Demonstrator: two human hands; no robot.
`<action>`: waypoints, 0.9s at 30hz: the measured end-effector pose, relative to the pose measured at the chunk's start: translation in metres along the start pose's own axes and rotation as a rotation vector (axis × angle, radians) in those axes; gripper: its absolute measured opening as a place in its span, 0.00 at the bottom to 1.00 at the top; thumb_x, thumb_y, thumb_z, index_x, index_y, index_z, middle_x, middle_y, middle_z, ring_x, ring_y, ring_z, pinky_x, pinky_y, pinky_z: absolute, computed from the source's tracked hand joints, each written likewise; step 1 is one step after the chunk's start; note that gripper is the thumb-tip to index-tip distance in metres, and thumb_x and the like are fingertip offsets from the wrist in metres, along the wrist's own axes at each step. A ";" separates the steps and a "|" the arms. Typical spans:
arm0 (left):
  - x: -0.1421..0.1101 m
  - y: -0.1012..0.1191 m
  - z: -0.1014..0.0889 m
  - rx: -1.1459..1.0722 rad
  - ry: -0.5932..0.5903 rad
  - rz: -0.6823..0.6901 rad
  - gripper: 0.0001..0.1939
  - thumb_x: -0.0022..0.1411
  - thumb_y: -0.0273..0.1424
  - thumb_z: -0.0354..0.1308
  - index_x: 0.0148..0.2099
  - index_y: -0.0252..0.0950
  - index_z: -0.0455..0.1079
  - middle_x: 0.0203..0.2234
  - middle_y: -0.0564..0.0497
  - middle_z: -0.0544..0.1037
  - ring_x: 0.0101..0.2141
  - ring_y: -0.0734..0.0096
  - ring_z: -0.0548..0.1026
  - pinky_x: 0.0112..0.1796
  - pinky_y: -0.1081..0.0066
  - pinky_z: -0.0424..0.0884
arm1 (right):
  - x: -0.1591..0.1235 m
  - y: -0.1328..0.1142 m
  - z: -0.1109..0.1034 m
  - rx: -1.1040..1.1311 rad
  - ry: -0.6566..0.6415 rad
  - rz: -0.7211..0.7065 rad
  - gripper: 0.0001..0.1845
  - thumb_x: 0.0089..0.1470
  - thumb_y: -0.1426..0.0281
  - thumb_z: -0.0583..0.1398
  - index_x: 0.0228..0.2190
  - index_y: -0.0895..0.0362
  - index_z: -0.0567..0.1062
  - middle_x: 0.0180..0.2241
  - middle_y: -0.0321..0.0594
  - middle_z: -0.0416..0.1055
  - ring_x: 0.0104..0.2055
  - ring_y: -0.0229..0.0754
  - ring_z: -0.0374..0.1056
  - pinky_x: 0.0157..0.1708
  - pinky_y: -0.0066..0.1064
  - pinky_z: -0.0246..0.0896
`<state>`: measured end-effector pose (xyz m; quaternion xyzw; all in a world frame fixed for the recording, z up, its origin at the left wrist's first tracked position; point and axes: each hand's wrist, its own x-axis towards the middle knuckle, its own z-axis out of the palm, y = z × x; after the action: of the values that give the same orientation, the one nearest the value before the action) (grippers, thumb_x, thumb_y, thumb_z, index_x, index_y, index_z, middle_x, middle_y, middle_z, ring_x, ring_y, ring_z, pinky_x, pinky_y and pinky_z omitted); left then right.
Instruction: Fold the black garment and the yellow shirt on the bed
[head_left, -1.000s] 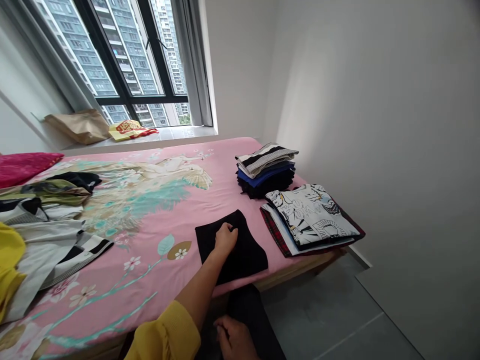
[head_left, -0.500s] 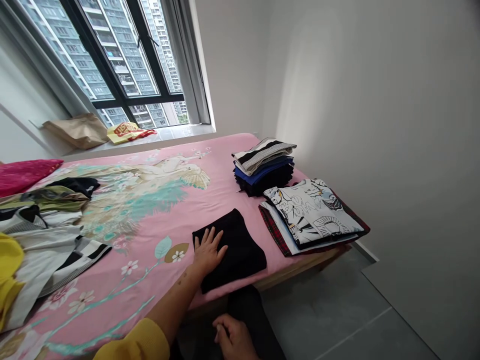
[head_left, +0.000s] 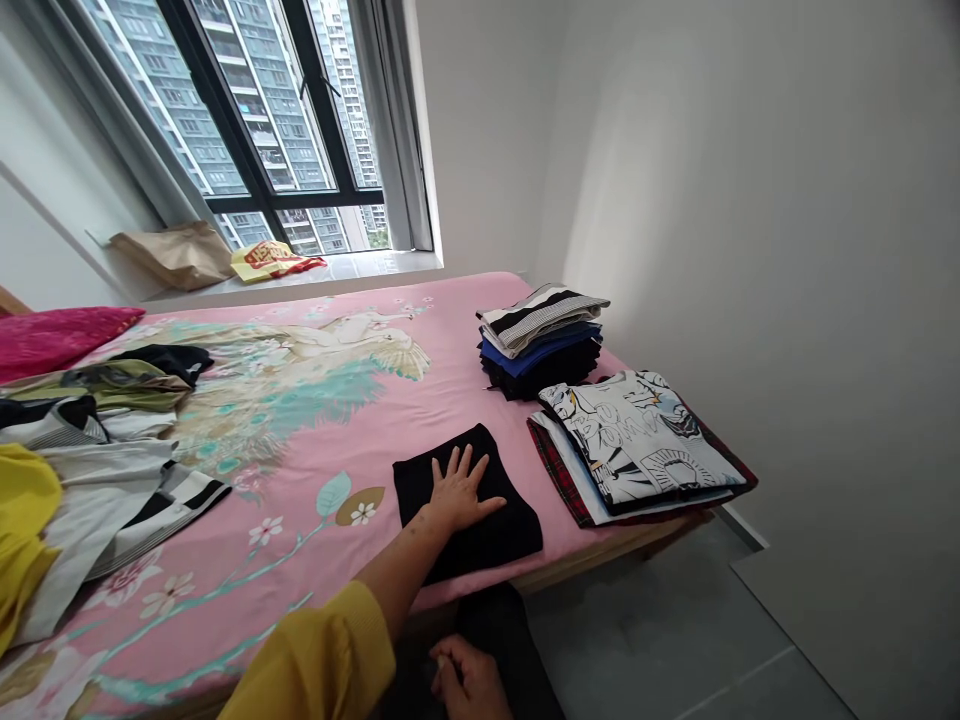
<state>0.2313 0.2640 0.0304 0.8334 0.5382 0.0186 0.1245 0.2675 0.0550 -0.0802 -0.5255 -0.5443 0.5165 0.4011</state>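
Note:
My left hand (head_left: 461,492), in a yellow sleeve, lies flat with spread fingers on a folded black garment (head_left: 510,535) near the bed's front edge. Nothing is gripped in it. My right hand (head_left: 471,675) is low in the view, in front of the bed by my dark-clothed leg, with its fingers curled in and no object showing in it. To the right of the black garment lies a stack of folded clothes topped by a white printed shirt (head_left: 637,440). Behind that stands a taller folded pile with a striped garment (head_left: 541,315) on top.
Loose clothes lie at the left of the pink bed sheet (head_left: 322,560), among them a yellow garment (head_left: 26,525) and a white one (head_left: 105,480). A magenta pillow (head_left: 67,335) is behind them. A paper bag (head_left: 180,258) and a yellow bag (head_left: 266,260) rest on the windowsill.
My left hand has slid right across the black garment, from its left part to its middle. My right hand stays curled in about the same place. The view has shifted slightly.

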 end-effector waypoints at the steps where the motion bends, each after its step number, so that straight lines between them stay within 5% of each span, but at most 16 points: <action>1: 0.004 0.002 0.002 -0.003 -0.009 -0.023 0.47 0.49 0.62 0.48 0.66 0.45 0.48 0.66 0.44 0.41 0.64 0.43 0.36 0.55 0.36 0.29 | 0.000 0.001 0.001 -0.007 0.003 -0.004 0.20 0.58 0.56 0.50 0.34 0.57 0.75 0.21 0.38 0.70 0.24 0.37 0.65 0.25 0.25 0.57; 8: -0.016 -0.010 0.002 -0.021 0.030 0.058 0.49 0.49 0.63 0.47 0.67 0.47 0.42 0.66 0.45 0.42 0.64 0.43 0.39 0.55 0.36 0.29 | -0.001 0.001 0.000 0.029 -0.026 0.005 0.25 0.58 0.52 0.47 0.35 0.58 0.74 0.22 0.39 0.69 0.24 0.38 0.65 0.26 0.26 0.58; 12: -0.043 -0.038 -0.002 0.026 0.135 -0.103 0.43 0.54 0.59 0.43 0.66 0.43 0.47 0.66 0.44 0.46 0.64 0.49 0.39 0.57 0.41 0.28 | -0.003 -0.005 -0.002 0.049 -0.020 0.018 0.26 0.57 0.51 0.48 0.35 0.58 0.74 0.22 0.40 0.69 0.25 0.38 0.65 0.26 0.26 0.58; 17: -0.055 -0.063 -0.006 -0.027 0.074 -0.211 0.47 0.51 0.59 0.48 0.67 0.42 0.44 0.66 0.44 0.42 0.64 0.50 0.39 0.57 0.42 0.35 | -0.003 -0.007 -0.001 0.075 -0.004 0.039 0.27 0.56 0.49 0.48 0.35 0.58 0.74 0.22 0.40 0.69 0.25 0.39 0.65 0.26 0.27 0.58; 27: -0.124 -0.052 0.033 -0.144 0.322 -0.312 0.54 0.46 0.51 0.59 0.67 0.34 0.39 0.65 0.37 0.45 0.64 0.51 0.44 0.60 0.51 0.41 | -0.005 -0.012 -0.002 0.139 -0.005 0.067 0.27 0.55 0.48 0.50 0.36 0.59 0.74 0.23 0.39 0.68 0.26 0.39 0.65 0.28 0.29 0.60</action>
<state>0.1379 0.1664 -0.0011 0.7154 0.6706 0.1702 0.0974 0.2681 0.0510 -0.0671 -0.5130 -0.4902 0.5674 0.4180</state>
